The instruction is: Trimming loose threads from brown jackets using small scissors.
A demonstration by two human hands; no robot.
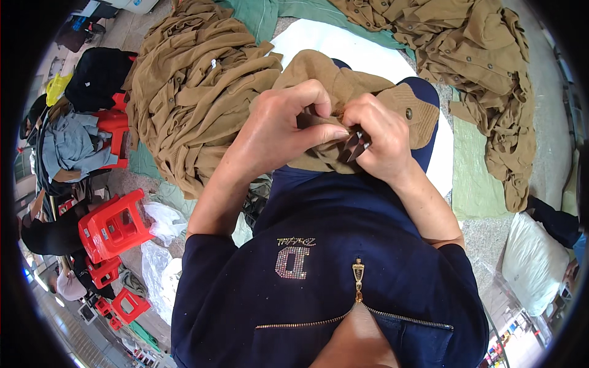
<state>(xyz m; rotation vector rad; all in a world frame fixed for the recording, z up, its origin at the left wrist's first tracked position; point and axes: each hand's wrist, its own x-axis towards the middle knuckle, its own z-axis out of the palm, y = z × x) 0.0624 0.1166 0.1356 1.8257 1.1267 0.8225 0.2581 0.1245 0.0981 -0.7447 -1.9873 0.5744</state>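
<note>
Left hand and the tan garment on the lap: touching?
Touching. The head view shows the left hand pinching a fold of the tan garment, thumb and fingers pressed onto the cloth, beside the right hand holding small snips.

both hands meet over a tan garment (368,98) on the lap: left hand (279,132) pinches the cloth, right hand (377,138) grips small dark snips (354,146). tan garments pile (196,86) far left, red stools (113,224) left.

Tan garment heaps (196,92) crowd the left; white sheet (331,43) ahead lies open.
</note>
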